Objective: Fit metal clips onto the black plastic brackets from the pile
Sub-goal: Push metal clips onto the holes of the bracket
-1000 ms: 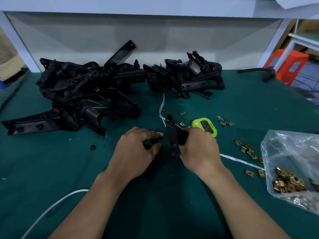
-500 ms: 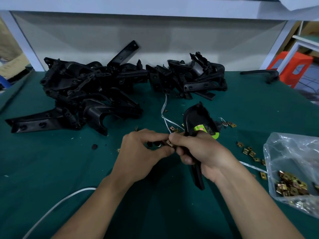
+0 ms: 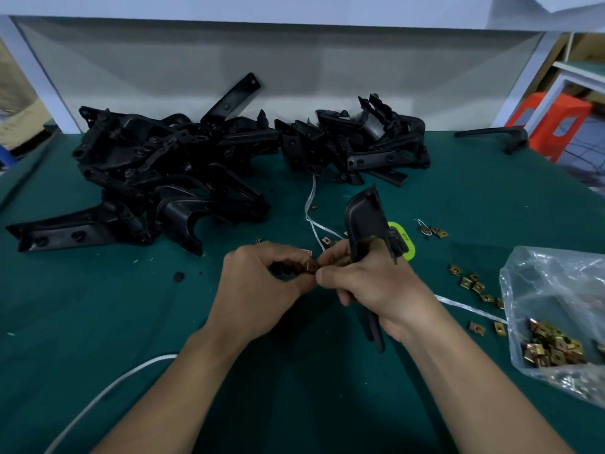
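Observation:
My right hand (image 3: 373, 283) grips a black plastic bracket (image 3: 365, 221) that stands upright, its curved top above my fingers and its narrow end below my palm. My left hand (image 3: 258, 290) meets the right hand at the fingertips and pinches a small brass metal clip (image 3: 311, 266) between them. Most of the clip is hidden by the fingers. The pile of black brackets (image 3: 183, 165) lies at the back left of the green table.
A clear plastic bag (image 3: 563, 290) of brass clips lies at the right, with loose clips (image 3: 473, 285) scattered beside it. A green timer (image 3: 404, 242) sits behind the bracket. A second bracket heap (image 3: 363, 145) is at the back centre. White cords cross the table.
The bracket was swung upright in my right hand a second ago. Since half a second ago both hands stay together at the clip, with only small shifts.

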`<action>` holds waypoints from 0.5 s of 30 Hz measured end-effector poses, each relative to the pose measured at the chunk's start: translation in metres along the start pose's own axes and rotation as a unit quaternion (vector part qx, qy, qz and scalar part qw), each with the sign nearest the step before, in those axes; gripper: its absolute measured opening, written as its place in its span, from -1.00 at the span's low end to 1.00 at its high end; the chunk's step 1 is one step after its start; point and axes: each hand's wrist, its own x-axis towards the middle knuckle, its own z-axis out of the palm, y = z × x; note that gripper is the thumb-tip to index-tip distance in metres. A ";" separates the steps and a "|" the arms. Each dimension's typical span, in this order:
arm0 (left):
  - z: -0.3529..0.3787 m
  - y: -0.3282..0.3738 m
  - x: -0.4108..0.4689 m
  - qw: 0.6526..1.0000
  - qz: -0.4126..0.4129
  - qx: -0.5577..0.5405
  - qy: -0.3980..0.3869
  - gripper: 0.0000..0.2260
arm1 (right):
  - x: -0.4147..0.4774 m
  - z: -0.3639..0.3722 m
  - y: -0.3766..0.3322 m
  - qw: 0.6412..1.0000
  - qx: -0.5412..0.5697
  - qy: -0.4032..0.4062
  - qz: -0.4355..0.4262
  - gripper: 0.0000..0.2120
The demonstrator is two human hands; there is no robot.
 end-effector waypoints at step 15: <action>-0.001 -0.001 0.003 0.990 -0.039 -0.126 -0.058 -0.79 | -0.003 0.003 0.001 0.999 0.040 0.005 0.002 -0.84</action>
